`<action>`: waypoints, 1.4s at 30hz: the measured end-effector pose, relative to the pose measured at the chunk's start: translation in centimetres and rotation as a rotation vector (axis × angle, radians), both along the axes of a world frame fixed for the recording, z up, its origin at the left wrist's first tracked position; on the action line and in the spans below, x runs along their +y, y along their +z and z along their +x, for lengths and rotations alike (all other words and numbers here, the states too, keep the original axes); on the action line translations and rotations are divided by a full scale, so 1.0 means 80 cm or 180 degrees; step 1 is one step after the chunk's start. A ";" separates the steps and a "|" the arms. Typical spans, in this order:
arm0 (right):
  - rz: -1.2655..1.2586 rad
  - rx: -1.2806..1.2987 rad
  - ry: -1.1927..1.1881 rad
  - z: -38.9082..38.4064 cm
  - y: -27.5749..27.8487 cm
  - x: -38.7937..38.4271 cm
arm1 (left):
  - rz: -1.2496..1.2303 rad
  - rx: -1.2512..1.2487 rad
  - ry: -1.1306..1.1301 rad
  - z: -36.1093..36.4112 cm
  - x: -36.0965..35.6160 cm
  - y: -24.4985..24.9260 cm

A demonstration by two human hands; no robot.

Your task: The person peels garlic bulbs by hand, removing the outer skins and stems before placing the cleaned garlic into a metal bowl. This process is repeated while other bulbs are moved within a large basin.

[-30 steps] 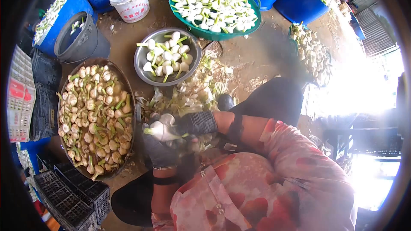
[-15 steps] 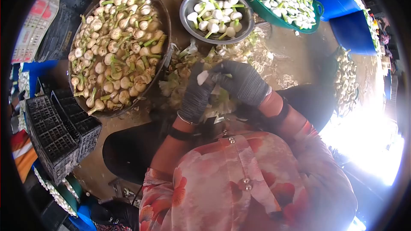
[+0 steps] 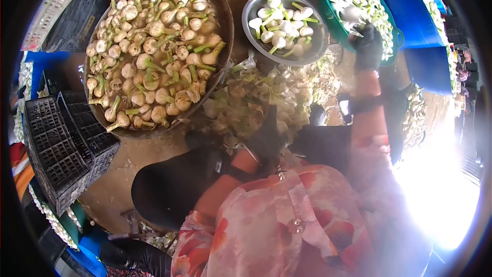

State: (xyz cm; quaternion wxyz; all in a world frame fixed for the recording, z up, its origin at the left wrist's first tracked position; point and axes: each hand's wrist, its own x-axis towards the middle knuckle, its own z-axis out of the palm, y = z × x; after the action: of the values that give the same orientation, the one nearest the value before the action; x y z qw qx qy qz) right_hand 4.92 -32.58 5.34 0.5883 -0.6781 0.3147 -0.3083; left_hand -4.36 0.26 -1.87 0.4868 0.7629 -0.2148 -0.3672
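Observation:
My right hand [image 3: 369, 46], in a dark glove, is stretched out over the near side of the teal basin [image 3: 397, 36]. A blurred, peeled white garlic bulb [image 3: 352, 14] shows at its closed fingertips. The basin holds many peeled garlic bulbs with green stems. My left hand [image 3: 267, 136], also gloved, is low in front of my lap, by the pile of peels [image 3: 256, 97]. It is dark and smeared, so its fingers do not show clearly. Between the two large containers stands a metal bowl [image 3: 320, 46] with several white peeled bulbs.
A wide brown tub [image 3: 229, 25] of unpeeled garlic bulbs in murky water stands at the left. Black plastic crates [image 3: 66, 149] are beside it. Blue containers [image 3: 428, 69] stand at the far right, and strong light glares at the lower right.
My hands have parted from their place together above the peels. The right has swung out to the teal basin with a bulb; the left has dropped toward my lap. The view has shifted.

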 end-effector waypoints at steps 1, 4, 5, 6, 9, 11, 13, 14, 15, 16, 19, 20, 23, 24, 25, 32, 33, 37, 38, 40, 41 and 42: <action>-0.0166 0.0009 -0.0198 0.023 0.010 0.005 | 0.0048 -0.0036 -0.0142 0.000 0.004 0.001; -0.0979 0.0421 0.1314 0.083 -0.025 0.040 | 0.0233 0.0485 0.0371 0.009 0.006 0.015; -0.2172 0.0724 0.1818 0.101 -0.031 0.078 | 0.0044 0.0504 0.0535 0.013 0.008 0.010; -0.3374 0.1017 0.2302 0.122 -0.037 0.132 | -0.0144 0.0518 0.0700 0.017 0.011 0.004; -0.3200 0.1470 0.3336 0.170 -0.072 0.270 | -0.0374 0.0823 0.1085 0.034 0.019 0.008; -0.4001 0.1476 0.3555 0.195 -0.126 0.320 | -0.0501 0.1044 0.1267 0.044 0.024 0.019; -0.4392 0.2077 0.3676 0.201 -0.138 0.361 | -0.0716 0.1206 0.1409 0.048 0.028 0.026; -0.4355 0.2192 0.3737 0.206 -0.139 0.364 | -0.0730 0.1193 0.1488 0.049 0.029 0.023; -0.4321 0.2323 0.3804 0.211 -0.138 0.361 | -0.0750 0.1194 0.1569 0.047 0.027 0.018; -0.4287 0.2462 0.3870 0.214 -0.137 0.356 | -0.0774 0.1201 0.1647 0.045 0.026 0.015; -0.3027 0.1338 0.3245 0.205 -0.138 0.312 | -0.0807 0.0762 0.1939 0.046 0.029 0.007; -0.2379 0.0924 0.3020 0.196 -0.125 0.299 | -0.1250 0.0991 0.2236 0.045 0.030 -0.001; -0.0264 0.0728 0.2397 0.137 -0.084 0.257 | -0.2458 0.1955 0.2779 0.056 0.036 -0.004; 0.0333 0.0782 0.2299 0.110 -0.073 0.247 | -0.2764 0.2440 0.2787 0.070 0.041 0.019; 0.0921 0.0820 0.2135 0.084 -0.061 0.237 | -0.3049 0.2935 0.2791 0.078 0.045 0.035; 0.2065 0.0767 0.2362 -0.043 -0.051 0.231 | -0.3144 0.3049 0.1979 0.049 0.034 0.061; 0.1792 0.0799 0.2399 -0.050 -0.049 0.227 | -0.3134 0.3023 0.2170 0.045 0.027 0.057; -0.1171 0.0640 0.1724 -0.090 -0.005 0.219 | -0.2927 0.2052 0.2314 0.030 0.010 0.077; -0.1391 0.0658 0.1745 -0.099 0.011 0.220 | -0.2818 0.1953 0.2345 0.027 0.007 0.079; -0.1838 0.0706 0.1774 -0.116 0.034 0.219 | -0.2605 0.1762 0.2398 0.021 -0.002 0.081; -0.1891 0.0870 0.1839 -0.123 0.041 0.221 | -0.2581 0.1650 0.2365 0.019 -0.006 0.082; -0.1940 0.0957 0.1792 -0.127 0.040 0.221 | -0.2558 0.1537 0.2331 0.017 -0.009 0.083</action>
State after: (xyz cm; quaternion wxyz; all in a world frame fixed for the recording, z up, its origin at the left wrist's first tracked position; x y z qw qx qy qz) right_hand -5.26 -14.94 8.52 0.3702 -0.9173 0.0945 -0.1127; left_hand -3.02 -0.48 4.76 0.8675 0.4383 0.0570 -0.2284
